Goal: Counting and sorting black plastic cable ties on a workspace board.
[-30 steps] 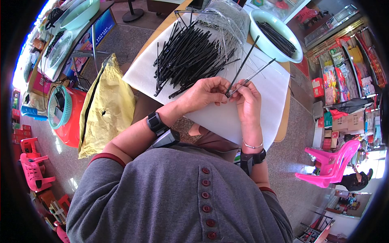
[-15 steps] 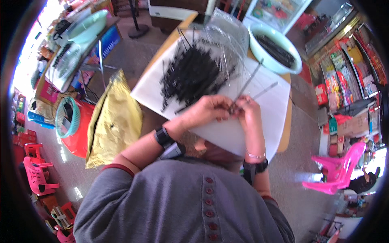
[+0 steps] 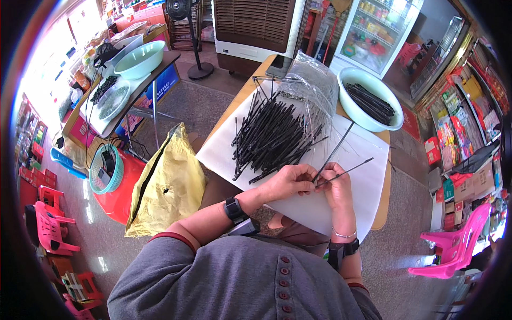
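Over the white sheet [image 3: 368,186] on the table, my left hand [image 3: 290,182] and my right hand [image 3: 337,188] meet, fingers pinched together. Two thin black sticks [image 3: 338,144] cross at my fingertips, their free ends pointing away from me and to the right. The left hand pinches the lower end of the steeper stick; the right holds the flatter one. Where exactly they meet is partly hidden by my fingers. Beyond my left hand lies a heap of black sticks [image 3: 274,138], several with knobbed ends.
A clear plastic bag [image 3: 314,80] lies behind the heap. To its right, a pale green basin [image 3: 392,120] holds more black sticks. Left of the table stand a yellow sack [image 3: 176,181] and a red bucket [image 3: 133,186]. A pink chair [image 3: 458,240] is at the right.
The view has tilted up, showing more of the room's far side. My hands stay together at the sticks' ends; the two sticks have turned slightly.
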The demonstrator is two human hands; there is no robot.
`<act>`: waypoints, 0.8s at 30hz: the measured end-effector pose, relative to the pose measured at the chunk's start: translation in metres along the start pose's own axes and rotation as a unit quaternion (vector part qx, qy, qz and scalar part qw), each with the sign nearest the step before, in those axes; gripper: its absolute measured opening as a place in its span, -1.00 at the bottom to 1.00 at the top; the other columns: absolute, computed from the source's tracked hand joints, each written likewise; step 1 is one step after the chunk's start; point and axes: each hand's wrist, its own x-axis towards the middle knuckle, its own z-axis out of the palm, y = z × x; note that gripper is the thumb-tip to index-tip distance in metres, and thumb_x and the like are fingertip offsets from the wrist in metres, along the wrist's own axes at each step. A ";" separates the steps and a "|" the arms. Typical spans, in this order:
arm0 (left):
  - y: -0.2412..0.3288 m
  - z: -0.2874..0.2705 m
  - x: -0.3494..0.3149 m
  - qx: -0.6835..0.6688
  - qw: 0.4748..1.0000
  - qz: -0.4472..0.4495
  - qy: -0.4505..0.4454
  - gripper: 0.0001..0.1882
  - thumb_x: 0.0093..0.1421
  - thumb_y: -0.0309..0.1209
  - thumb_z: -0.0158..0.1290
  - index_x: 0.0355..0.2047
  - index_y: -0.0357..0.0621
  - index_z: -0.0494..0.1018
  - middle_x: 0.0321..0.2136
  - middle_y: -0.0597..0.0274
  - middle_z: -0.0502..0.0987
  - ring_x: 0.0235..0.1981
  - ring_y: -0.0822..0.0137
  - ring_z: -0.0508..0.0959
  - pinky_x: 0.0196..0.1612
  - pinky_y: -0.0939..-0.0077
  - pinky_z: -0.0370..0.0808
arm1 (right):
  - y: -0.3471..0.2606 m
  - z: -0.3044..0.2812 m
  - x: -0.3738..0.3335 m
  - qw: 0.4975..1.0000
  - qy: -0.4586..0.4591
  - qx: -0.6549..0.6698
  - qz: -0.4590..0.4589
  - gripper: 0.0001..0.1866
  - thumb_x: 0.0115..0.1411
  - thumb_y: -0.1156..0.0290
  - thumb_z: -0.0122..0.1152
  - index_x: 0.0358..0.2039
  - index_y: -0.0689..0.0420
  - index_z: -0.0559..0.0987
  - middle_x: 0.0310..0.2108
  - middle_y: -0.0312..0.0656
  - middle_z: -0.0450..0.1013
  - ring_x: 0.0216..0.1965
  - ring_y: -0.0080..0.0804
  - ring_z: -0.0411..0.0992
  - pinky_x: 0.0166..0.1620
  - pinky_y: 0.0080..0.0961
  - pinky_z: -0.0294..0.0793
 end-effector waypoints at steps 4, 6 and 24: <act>-0.003 -0.003 0.003 0.029 0.999 -0.015 -0.008 -0.81 0.18 -0.55 0.06 -0.18 -0.27 0.39 -0.41 0.35 0.46 -0.40 0.57 0.48 -0.35 0.65 0.47 | -0.001 0.001 0.002 1.000 -0.002 0.002 -0.001 -0.88 0.06 0.45 0.14 -0.39 0.15 0.42 -0.59 -0.25 0.42 -0.62 -0.53 0.39 -0.58 -0.57 0.46; -0.006 -0.004 0.003 0.018 1.000 -0.012 -0.014 -0.81 0.19 -0.56 0.06 -0.18 -0.27 0.39 -0.41 0.35 0.46 -0.41 0.57 0.47 -0.34 0.65 0.47 | -0.001 0.001 0.001 1.000 -0.021 0.009 0.002 -0.88 0.06 0.45 0.15 -0.40 0.14 0.42 -0.58 -0.27 0.42 -0.61 -0.55 0.38 -0.59 -0.58 0.44; -0.004 -0.006 0.004 -0.086 0.996 0.012 -0.033 -0.73 0.12 -0.68 0.04 -0.14 -0.21 0.40 -0.33 0.37 0.49 -0.32 0.54 0.50 -0.25 0.63 0.49 | 0.008 -0.007 0.006 0.996 -0.015 0.084 -0.040 -0.87 0.10 0.46 0.14 -0.35 0.18 0.40 -0.46 -0.17 0.44 -0.52 -0.46 0.44 -0.50 -0.57 0.46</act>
